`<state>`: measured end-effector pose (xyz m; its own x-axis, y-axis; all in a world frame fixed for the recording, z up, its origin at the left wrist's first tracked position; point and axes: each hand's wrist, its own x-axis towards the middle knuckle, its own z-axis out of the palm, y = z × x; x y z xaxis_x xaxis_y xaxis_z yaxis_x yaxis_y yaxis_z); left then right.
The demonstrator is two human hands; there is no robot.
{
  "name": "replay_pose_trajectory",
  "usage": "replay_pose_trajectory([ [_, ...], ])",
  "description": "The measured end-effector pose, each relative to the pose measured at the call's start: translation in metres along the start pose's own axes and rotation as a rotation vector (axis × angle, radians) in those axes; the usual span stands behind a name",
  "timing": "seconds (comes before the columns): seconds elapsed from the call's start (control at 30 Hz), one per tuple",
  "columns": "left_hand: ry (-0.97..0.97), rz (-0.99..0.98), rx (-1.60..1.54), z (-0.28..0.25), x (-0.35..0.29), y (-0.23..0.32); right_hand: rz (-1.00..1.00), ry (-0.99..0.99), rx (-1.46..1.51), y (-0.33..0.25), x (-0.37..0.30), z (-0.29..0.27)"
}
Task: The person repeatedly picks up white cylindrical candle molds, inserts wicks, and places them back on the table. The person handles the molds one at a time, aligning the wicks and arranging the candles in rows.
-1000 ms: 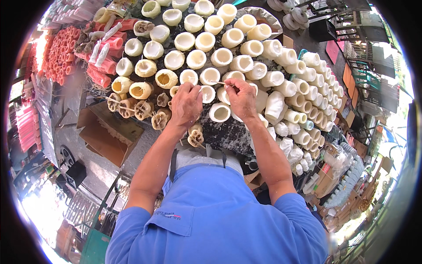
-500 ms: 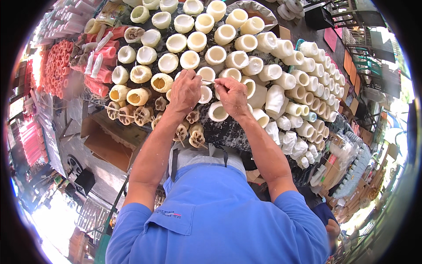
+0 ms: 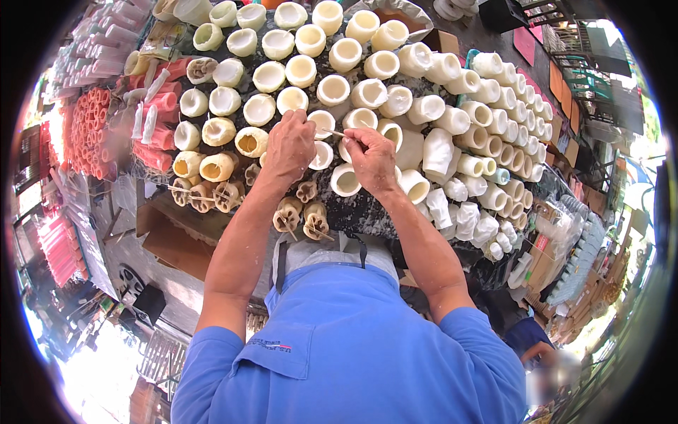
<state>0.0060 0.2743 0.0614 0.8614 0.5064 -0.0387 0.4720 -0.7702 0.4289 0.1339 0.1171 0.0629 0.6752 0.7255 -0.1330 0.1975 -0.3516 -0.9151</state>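
Both my hands are together over rows of cream, waxy-looking hollow cups. My right hand (image 3: 372, 159) pinches a thin pale stick (image 3: 337, 133), which points left across a white-filled cup (image 3: 323, 121). My left hand (image 3: 289, 147) is closed at that cup's left side; whatever its fingers hold is hidden. Just below the hands stand another pale cup (image 3: 321, 155) and an open hollow one (image 3: 345, 181). Nearer to me are two brownish, flower-shaped moulded pieces (image 3: 287, 215) with thin sticks across their tops.
Cups crowd the dark table (image 3: 332, 205), with white lumpy pieces (image 3: 465, 221) at the right. Coral-pink tubes (image 3: 92, 134) are stacked at the left. A cardboard box (image 3: 176, 240) stands open below the table's left edge. Another person's arm (image 3: 540, 351) shows at the lower right.
The view has shifted slightly, so the cups sit a little further left. My hands stay at the same cup, and the right one still pinches the stick.
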Motion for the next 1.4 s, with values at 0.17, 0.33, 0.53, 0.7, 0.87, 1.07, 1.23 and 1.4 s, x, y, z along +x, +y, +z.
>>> replay_pose_trajectory([
  [0.17, 0.019, 0.048, 0.022, -0.003, 0.004, 0.005, 0.003, 0.022, 0.016, 0.006, -0.002, -0.002],
  [0.33, 0.056, 0.117, 0.0, 0.0, 0.014, 0.002, 0.026, 0.029, 0.038, 0.01, -0.005, -0.002],
  [0.53, 0.087, 0.223, -0.018, 0.005, 0.027, -0.007, 0.028, 0.081, 0.044, 0.011, -0.008, -0.009],
  [0.7, 0.083, 0.224, -0.073, 0.004, 0.03, -0.01, 0.012, 0.108, 0.025, 0.009, -0.01, -0.013],
  [0.87, 0.01, 0.142, -0.128, 0.002, 0.028, -0.01, 0.023, 0.106, 0.056, 0.005, -0.004, -0.003],
  [1.07, 0.014, 0.105, -0.15, 0.001, 0.029, -0.011, -0.06, 0.073, 0.005, 0.0, 0.0, 0.01],
  [1.23, -0.023, 0.059, -0.195, 0.0, 0.028, -0.013, -0.041, 0.117, -0.017, -0.002, -0.002, 0.01],
  [1.4, -0.015, 0.04, -0.228, 0.002, 0.025, -0.013, -0.085, 0.084, -0.037, -0.001, -0.002, 0.014],
])
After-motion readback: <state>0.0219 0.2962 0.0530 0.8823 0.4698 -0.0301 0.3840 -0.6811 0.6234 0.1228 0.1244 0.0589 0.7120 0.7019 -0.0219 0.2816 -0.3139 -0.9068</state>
